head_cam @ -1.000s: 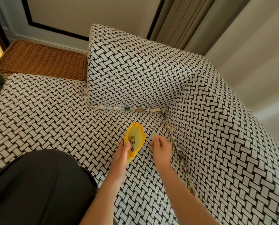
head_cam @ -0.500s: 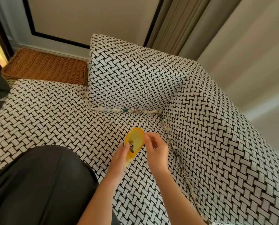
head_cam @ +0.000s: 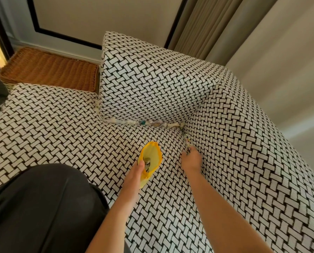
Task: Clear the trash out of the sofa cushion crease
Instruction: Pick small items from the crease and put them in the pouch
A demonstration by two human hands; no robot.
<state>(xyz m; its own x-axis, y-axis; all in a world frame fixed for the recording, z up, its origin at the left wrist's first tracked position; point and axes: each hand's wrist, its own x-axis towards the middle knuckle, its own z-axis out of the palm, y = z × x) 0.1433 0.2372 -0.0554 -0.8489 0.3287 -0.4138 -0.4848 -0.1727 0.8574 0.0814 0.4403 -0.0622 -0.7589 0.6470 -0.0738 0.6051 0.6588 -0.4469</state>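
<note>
1. Yellow bag (head_cam: 152,152), mouth open, gripped at its rim by the left hand (head_cam: 134,173); greyish round pieces inside.
2. Right hand (head_cam: 191,159): fingertips down in the side crease among the trash (head_cam: 186,139); grip cannot be told.
3. More scraps line the sofa (head_cam: 61,125) back crease; print unreadable.

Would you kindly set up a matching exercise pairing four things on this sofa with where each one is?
Things:
1 yellow bag
2 right hand
3 wicker basket
4 paper scraps

Places:
A in the crease under the back cushion
B held by the left hand
C at the side crease
D beyond the seat

Pairs: 1-B, 2-C, 3-D, 4-A
</note>
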